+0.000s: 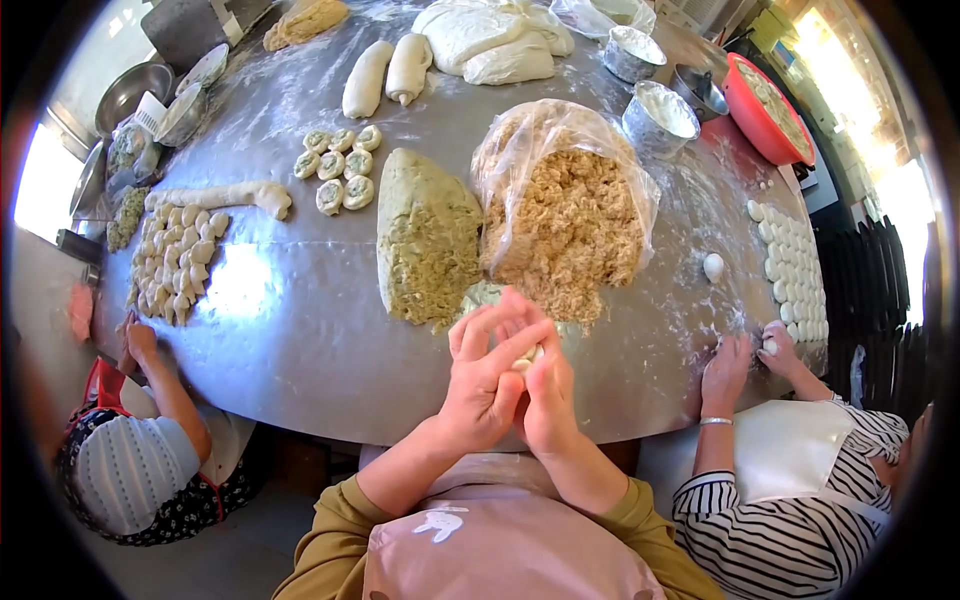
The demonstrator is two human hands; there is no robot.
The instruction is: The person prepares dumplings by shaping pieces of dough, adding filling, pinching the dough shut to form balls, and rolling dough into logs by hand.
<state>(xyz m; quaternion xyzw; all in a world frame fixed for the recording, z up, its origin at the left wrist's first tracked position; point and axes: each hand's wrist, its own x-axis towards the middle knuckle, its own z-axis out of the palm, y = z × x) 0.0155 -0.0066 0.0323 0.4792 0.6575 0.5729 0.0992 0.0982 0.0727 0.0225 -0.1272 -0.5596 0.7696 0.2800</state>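
Nearer than the green mound point(425, 235), I see the left hand point(487, 385) and right hand point(549, 398) curled together around pale dough point(527, 359), its long axis hidden.

At the bottom centre of the frame, mustard-green sleeves point(335, 530) are worn with a dusty-pink apron point(520, 550), whose front is marked by a white, rabbit-shaped motif point(440, 524).
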